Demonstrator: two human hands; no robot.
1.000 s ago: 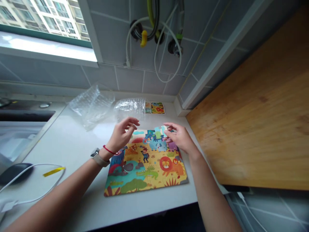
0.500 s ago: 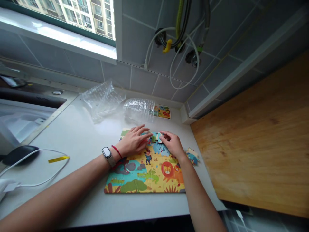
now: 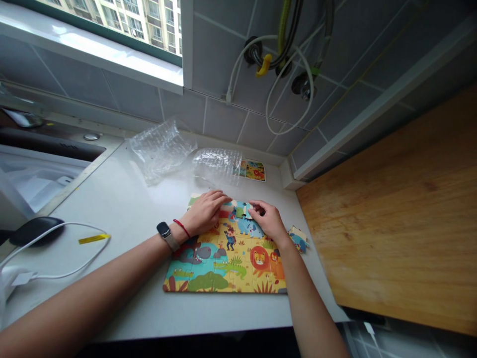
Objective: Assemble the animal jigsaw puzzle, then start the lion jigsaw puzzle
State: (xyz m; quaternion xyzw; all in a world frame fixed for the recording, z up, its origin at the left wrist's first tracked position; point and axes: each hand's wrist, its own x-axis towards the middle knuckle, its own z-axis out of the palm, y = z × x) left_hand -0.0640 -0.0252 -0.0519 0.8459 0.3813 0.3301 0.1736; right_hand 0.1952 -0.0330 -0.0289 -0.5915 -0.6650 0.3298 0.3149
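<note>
A jigsaw puzzle [image 3: 231, 258] with a lion, crocodile, hippo and elephant lies flat on the white counter. My left hand [image 3: 206, 210] rests on its upper left part, fingers stretched out over the top rows. Between the thumb and fingers of my right hand [image 3: 267, 217] is a light blue puzzle piece [image 3: 247, 211], at the puzzle's top edge above the elephant. Part of that piece is hidden by the fingers. Loose puzzle pieces [image 3: 298, 239] lie just right of my right forearm.
Clear plastic packaging [image 3: 162, 151] and a small picture card [image 3: 255, 170] lie at the back. A black mouse-like object [image 3: 37, 231], a white cable [image 3: 70, 276] and a yellow strip [image 3: 93, 238] are on the left. A wooden board [image 3: 395, 214] stands along the right side.
The piece in my right hand now sits closer against its neighbour on the left. The fingers of my left hand have drawn back a little to the left and closer together.
</note>
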